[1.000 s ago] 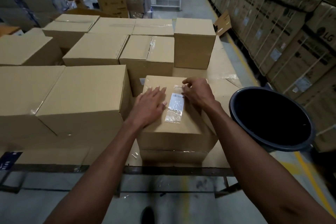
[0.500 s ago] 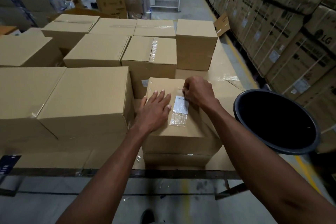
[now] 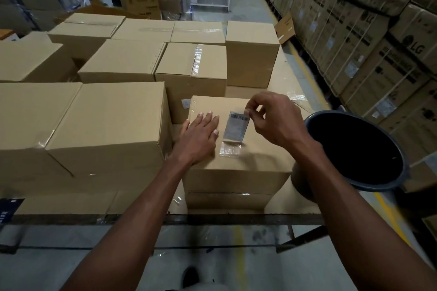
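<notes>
A small brown cardboard box (image 3: 257, 163) sits at the near edge of a cardboard-covered table. My left hand (image 3: 199, 136) lies flat on the box's top, fingers straight. My right hand (image 3: 272, 118) pinches the top corner of a white barcode label (image 3: 236, 126) under clear tape and holds that end lifted off the box. The label's lower end and a patch of clear tape (image 3: 229, 149) still stick to the box top.
Several larger sealed cardboard boxes (image 3: 111, 123) crowd the table to the left and behind. A dark round bin (image 3: 354, 151) stands at the table's right edge. Stacked LG cartons (image 3: 369, 38) wall the right side of the aisle. People stand far back.
My right hand has risen from the box top, peeling the label's upper end up. My left hand stays flat on the box.
</notes>
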A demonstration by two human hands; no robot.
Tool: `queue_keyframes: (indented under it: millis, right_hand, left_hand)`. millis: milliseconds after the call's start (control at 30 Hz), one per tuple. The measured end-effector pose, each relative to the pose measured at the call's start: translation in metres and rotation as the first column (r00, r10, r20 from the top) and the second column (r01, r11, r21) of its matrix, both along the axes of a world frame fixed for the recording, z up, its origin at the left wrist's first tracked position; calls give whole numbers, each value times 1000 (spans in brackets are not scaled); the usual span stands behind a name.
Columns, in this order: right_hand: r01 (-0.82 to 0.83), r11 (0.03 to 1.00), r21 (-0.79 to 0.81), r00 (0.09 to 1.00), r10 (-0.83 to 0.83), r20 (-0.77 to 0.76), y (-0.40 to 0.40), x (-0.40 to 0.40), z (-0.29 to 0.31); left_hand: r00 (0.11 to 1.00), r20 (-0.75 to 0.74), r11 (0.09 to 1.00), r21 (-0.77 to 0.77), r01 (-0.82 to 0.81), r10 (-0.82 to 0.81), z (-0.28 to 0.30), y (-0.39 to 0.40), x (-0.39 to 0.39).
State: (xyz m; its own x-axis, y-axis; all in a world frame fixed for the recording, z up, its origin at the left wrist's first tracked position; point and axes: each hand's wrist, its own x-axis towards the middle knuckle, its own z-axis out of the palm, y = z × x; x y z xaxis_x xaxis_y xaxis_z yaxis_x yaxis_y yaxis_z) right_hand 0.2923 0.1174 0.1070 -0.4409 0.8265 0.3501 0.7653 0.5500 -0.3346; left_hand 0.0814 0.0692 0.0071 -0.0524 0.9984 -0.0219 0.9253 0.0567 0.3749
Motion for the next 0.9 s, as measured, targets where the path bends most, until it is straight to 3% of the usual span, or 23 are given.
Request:
queue_keyframes:
  millis: [367,667,900]
  right_hand:
    - [-89,993,75,996,90,-5,-59,21,29]
    - [-115,984,137,979,136,-152,-80,42,48]
    - [-100,986,134,976,124,-179,-81,63,74]
  left_hand:
    - [1000,-24,1000,23,-13,14,-2,-1,2]
    - [999,-40,999,19,-27,28,-1,-2,4]
    - [999,-5,998,54,-44,44,5,-9,9]
